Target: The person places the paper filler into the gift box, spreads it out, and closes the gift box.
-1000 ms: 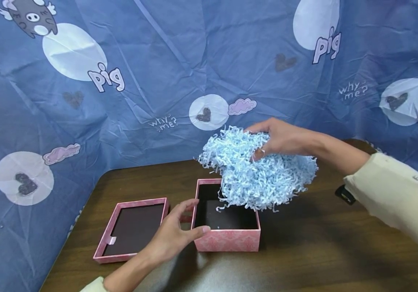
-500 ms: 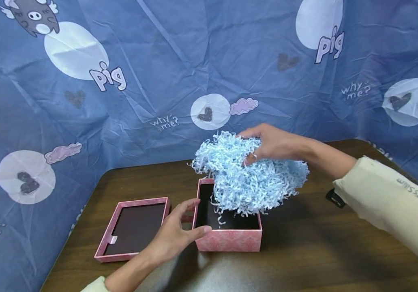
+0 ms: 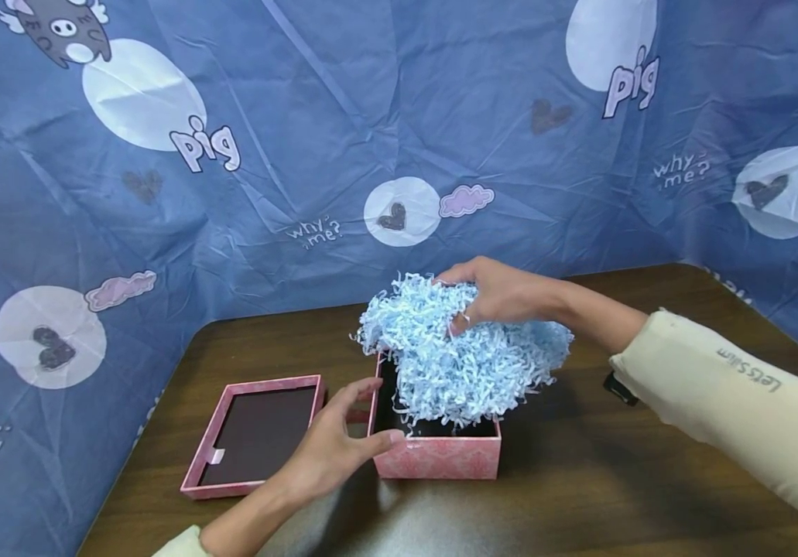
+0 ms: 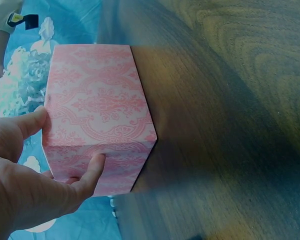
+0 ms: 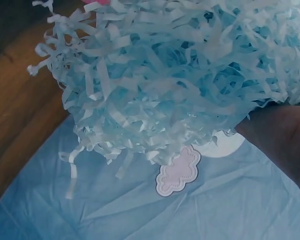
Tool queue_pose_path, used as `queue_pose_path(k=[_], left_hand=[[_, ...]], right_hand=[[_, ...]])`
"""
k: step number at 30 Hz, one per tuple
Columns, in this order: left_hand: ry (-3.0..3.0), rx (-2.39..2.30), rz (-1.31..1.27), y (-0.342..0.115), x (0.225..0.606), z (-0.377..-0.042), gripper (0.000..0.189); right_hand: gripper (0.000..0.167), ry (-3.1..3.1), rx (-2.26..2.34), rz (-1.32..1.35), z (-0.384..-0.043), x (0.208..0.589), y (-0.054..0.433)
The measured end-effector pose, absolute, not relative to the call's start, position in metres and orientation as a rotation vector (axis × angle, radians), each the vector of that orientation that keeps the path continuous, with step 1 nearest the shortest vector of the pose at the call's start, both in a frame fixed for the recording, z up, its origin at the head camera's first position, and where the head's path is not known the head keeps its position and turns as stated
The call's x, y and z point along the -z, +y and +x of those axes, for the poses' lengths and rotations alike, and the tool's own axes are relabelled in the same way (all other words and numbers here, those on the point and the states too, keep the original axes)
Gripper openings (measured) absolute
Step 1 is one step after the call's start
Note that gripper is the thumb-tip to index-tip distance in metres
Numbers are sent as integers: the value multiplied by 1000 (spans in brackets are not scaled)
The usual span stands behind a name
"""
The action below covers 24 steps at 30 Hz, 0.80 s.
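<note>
Pale blue shredded paper (image 3: 468, 379) bulges in a loose clump over the opening of the pink box (image 3: 440, 459), covering much of the dark inside; how far down it reaches cannot be told. The right hand (image 3: 503, 294) grips the clump from above, thumb and fingers sunk into the strands, a few of which dangle near the front rim. With fingers spread, the left hand (image 3: 332, 441) rests against the box at its near left corner, the thumb on the rim and a fingertip on the patterned side wall. To the left, just beside that hand, the lid (image 3: 266, 433) lies inside-up on the wooden counter (image 3: 580, 495), a small pale tab (image 3: 217, 456) at its edge. Behind hangs creased blue cloth (image 3: 287, 93) printed with hearts, clouds and "pig". Cream sleeves (image 3: 719, 410) cover both forearms.
</note>
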<state>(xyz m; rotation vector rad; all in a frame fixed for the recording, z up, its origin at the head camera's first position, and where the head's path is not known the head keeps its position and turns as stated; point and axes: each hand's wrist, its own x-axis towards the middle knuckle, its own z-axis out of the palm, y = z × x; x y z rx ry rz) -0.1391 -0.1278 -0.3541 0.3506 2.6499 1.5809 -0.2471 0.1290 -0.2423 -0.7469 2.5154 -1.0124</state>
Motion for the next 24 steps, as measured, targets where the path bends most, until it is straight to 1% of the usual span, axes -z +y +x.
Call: queue_pose_path(k=[9, 17, 24], left_hand=[[2642, -1584, 339, -128, 354, -138, 67], [2632, -1584, 312, -127, 354, -139, 61], [2634, -1594, 287, -127, 353, -139, 60]], right_hand=[[69, 2533, 945, -745, -243, 255, 116], [67, 2561, 922, -750, -239, 273, 110], [65, 2599, 905, -839, -233, 285, 100]])
